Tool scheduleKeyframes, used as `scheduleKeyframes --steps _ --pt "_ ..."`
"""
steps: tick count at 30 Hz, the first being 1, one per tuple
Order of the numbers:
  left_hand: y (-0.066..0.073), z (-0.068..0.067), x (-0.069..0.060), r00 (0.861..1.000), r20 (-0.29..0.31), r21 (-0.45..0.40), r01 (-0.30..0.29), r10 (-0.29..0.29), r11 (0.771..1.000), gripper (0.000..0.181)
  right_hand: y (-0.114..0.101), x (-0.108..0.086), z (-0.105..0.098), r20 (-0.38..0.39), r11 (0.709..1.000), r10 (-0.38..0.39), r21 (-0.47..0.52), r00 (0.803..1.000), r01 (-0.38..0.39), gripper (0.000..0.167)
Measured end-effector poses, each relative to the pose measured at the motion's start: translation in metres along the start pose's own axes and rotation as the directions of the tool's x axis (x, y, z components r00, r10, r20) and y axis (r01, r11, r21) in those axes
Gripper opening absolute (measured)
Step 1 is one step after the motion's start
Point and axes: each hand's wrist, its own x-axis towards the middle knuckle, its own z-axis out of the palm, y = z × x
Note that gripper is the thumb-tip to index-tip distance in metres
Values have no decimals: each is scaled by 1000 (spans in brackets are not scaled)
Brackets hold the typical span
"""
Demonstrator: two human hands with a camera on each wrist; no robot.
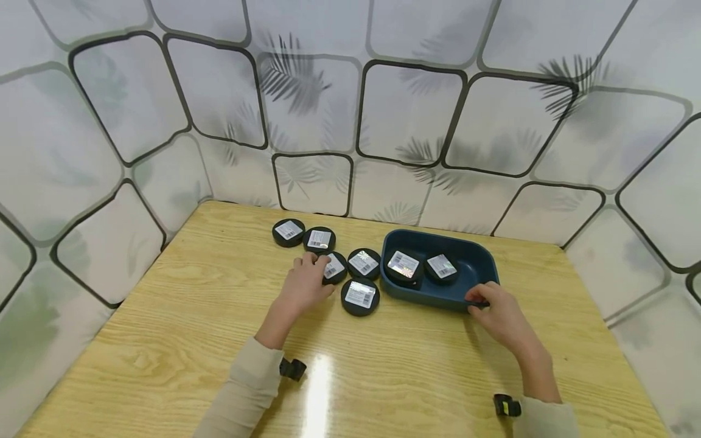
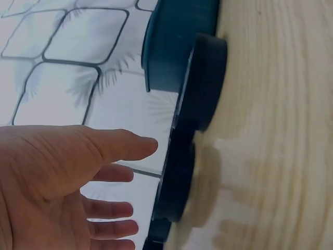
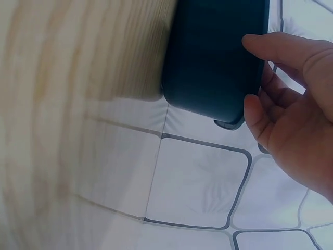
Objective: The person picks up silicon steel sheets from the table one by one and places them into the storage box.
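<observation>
My left hand [image 1: 304, 281] reaches over a black round disc with a white label [image 1: 333, 268], thumb and fingers spread apart. In the left wrist view the left hand [image 2: 67, 182] shows a straight thumb and loosely bent fingers with nothing between them, beside the dark discs [image 2: 177, 177]. My right hand [image 1: 499, 315] pinches the near right rim of a dark blue plastic bin [image 1: 438, 297]. The right wrist view has the thumb of the right hand [image 3: 296, 99] on the outside of the bin wall [image 3: 213, 67], other fingers over the rim. Two labelled discs [image 1: 404, 266] lie inside the bin.
More black labelled discs lie on the wooden table [image 1: 191, 316] left of the bin: two toward the back [image 1: 288, 232], one against the bin's left side [image 1: 364, 263] and one nearer me [image 1: 359, 296]. A patterned curtain [image 1: 312, 109] stands behind the table and at both sides.
</observation>
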Motion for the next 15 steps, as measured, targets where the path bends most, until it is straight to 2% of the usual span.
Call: scheduleKeyframes --steps 3,9,15 --pt "-4 3 1 1000 -1 -3 15 -15 1000 57 1 -1 -1 -5 1000 8 -9 1000 -8 14" --pt "-8 10 4 998 35 7 44 -44 999 60 3 -3 -3 -24 1000 17 -19 1000 -17 14" --pt "-9 15 10 998 39 -1 51 -51 999 57 4 -4 -6 -29 999 26 -31 999 -27 14"
